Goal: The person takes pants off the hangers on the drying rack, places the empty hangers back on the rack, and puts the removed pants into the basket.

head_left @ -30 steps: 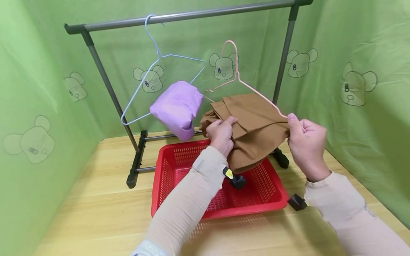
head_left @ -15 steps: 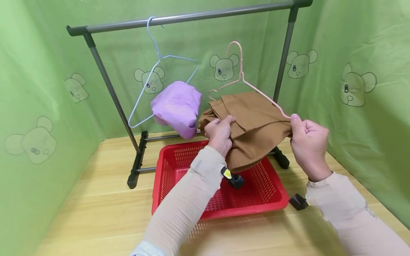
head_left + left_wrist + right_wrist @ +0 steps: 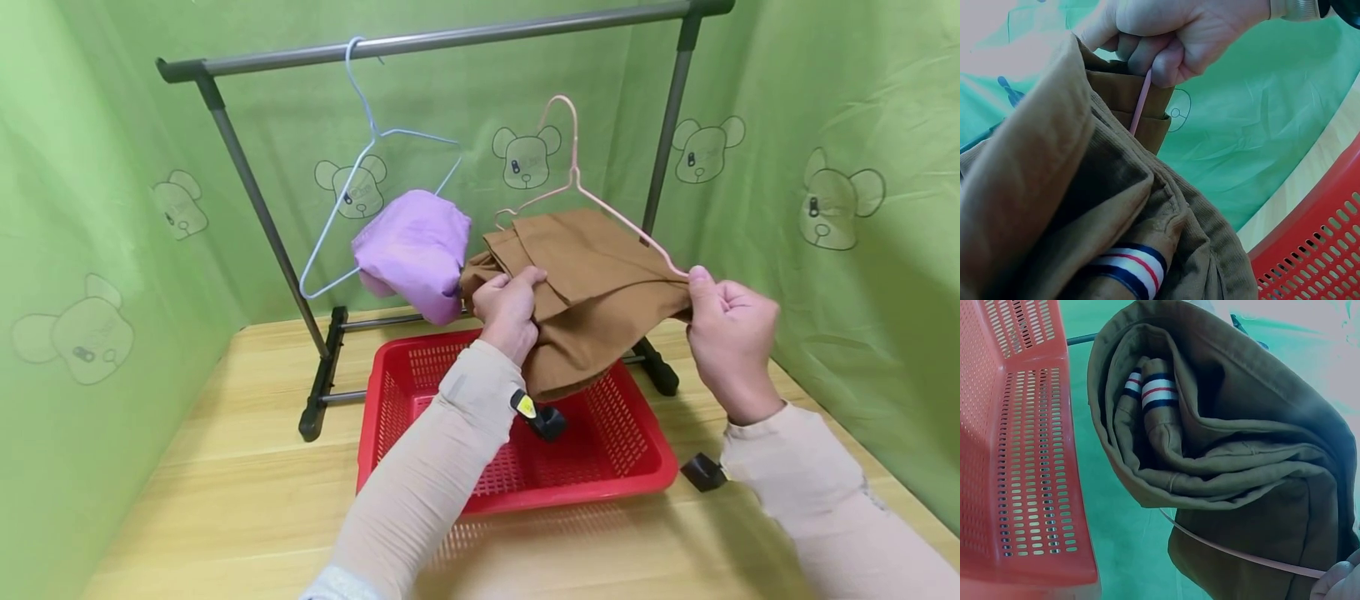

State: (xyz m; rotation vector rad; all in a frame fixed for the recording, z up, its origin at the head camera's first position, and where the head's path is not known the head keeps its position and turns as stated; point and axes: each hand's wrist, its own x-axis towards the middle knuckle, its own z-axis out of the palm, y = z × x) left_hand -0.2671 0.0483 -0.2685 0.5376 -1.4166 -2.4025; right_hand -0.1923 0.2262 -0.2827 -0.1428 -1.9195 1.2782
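A brown folded garment (image 3: 592,267) is held up over the red basket. Its kind is hard to tell; navy, white and red striped trim shows inside its folds in both wrist views. Thumb uppermost, my left hand (image 3: 508,312) grips its left side. My right hand (image 3: 735,342) pinches the right end of a pink wire hanger (image 3: 576,158) together with the garment's edge. The hanger's hook points up, free of the rail, and its lower bar (image 3: 1241,554) shows in the right wrist view. Cloth hides part of the hanger.
A metal rack's rail (image 3: 465,33) runs across the back. On it hangs a blue hanger (image 3: 330,212) with a purple folded garment (image 3: 416,246) over its bar, close left of the brown one. The red basket (image 3: 592,492) stands below on the wooden table (image 3: 225,492). Green curtains surround it.
My right hand and the pink hanger have moved slightly to the right. My left hand has shifted a little left and up, still gripping the brown garment. The blue hanger has turned slightly.
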